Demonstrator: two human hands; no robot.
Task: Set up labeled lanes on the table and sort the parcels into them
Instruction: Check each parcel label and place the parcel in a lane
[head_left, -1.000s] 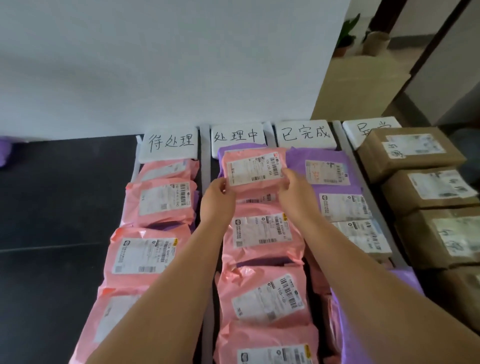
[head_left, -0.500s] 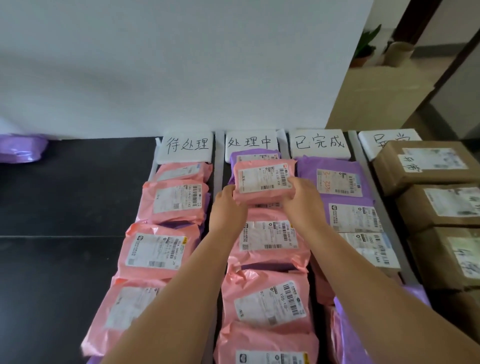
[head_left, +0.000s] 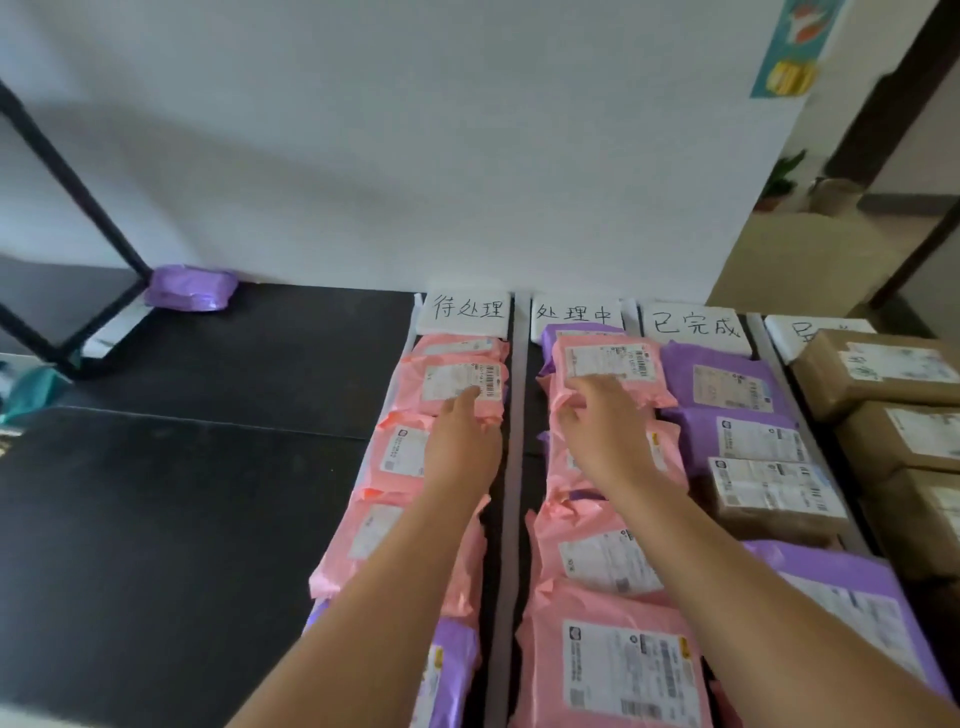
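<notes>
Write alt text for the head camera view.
The left hand touches a pink parcel in the first lane and the right hand touches the top pink parcel in the second. Four lanes with white labels on a dark table also hold purple parcels and brown boxes.

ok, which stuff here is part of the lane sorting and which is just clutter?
Job:
label cards
divider strips
pink parcels
purple parcels
brown boxes
left hand and right hand, each on a pink parcel
stray purple parcel by the wall, probably unsorted

Lying about:
black frame
teal item, left edge
wall poster
potted plant
</notes>
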